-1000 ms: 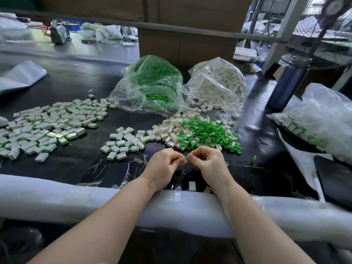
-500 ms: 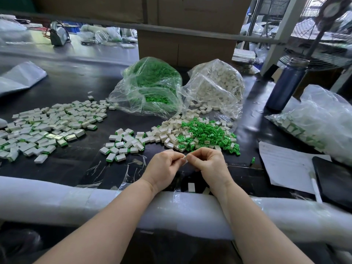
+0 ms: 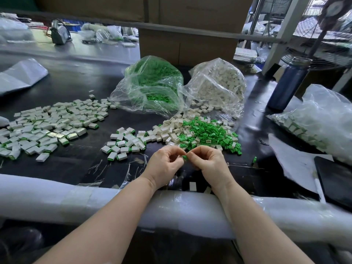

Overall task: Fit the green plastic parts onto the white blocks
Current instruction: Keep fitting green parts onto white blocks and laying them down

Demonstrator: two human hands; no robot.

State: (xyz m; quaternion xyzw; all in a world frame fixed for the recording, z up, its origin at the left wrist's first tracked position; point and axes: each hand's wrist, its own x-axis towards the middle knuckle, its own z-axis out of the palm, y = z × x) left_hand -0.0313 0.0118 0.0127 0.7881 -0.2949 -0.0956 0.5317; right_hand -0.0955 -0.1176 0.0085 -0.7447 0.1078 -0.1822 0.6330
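Note:
My left hand (image 3: pixel 165 165) and my right hand (image 3: pixel 210 161) meet fingertip to fingertip just above the black table's near edge. My right hand pinches a small green part (image 3: pixel 184 157), which shows between the two hands. My left hand's fingers curl round a white block that is almost wholly hidden. Just beyond the hands lie a heap of loose green parts (image 3: pixel 207 133) and loose white blocks (image 3: pixel 171 128). White blocks with green fitted lie in a small group (image 3: pixel 124 144) and a wide spread (image 3: pixel 47 124) to the left.
A clear bag of green parts (image 3: pixel 152 86) and a bag of white blocks (image 3: pixel 219 84) stand behind the heaps. At right are a blue bottle (image 3: pixel 287 84), another filled bag (image 3: pixel 320 119), paper (image 3: pixel 293 161) and a dark tablet (image 3: pixel 335 180). White foam padding (image 3: pixel 76 195) covers the table's edge.
The hands have stayed in place, fingertips together. The white bit seen between them earlier is hidden now, and the green part shows more plainly.

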